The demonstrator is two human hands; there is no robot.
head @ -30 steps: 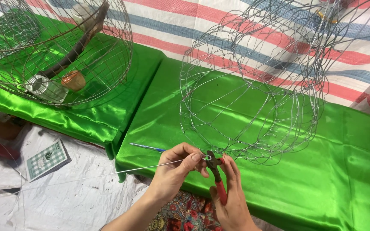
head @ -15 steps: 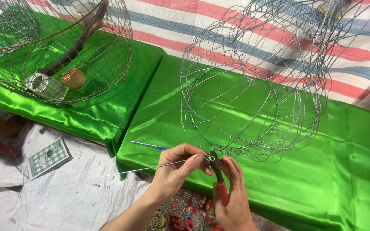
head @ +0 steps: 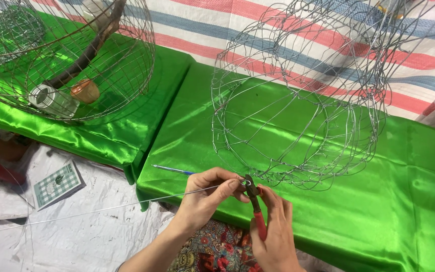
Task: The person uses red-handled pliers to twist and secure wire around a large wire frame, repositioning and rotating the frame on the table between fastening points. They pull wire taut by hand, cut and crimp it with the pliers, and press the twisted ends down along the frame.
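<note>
A round wire cage frame (head: 298, 100) lies on its side on the green satin-covered table (head: 409, 201). My left hand (head: 205, 199) pinches a long thin wire (head: 101, 209) at the frame's lower rim. The wire trails off to the left over the floor. My right hand (head: 275, 236) grips red-handled pliers (head: 255, 204), whose jaws bite at the rim right beside my left fingertips.
A second wire cage (head: 66, 55) stands on another green table at left, with a curved wooden piece, a metal can (head: 46, 98) and a brown cup (head: 85, 90) inside. A blue pen (head: 172, 170) lies near the table edge. A small green checked box (head: 56, 184) rests on the white floor sheet.
Both hands stay at the frame's lower rim with only slight shifts. The pliers remain clamped at the same spot.
</note>
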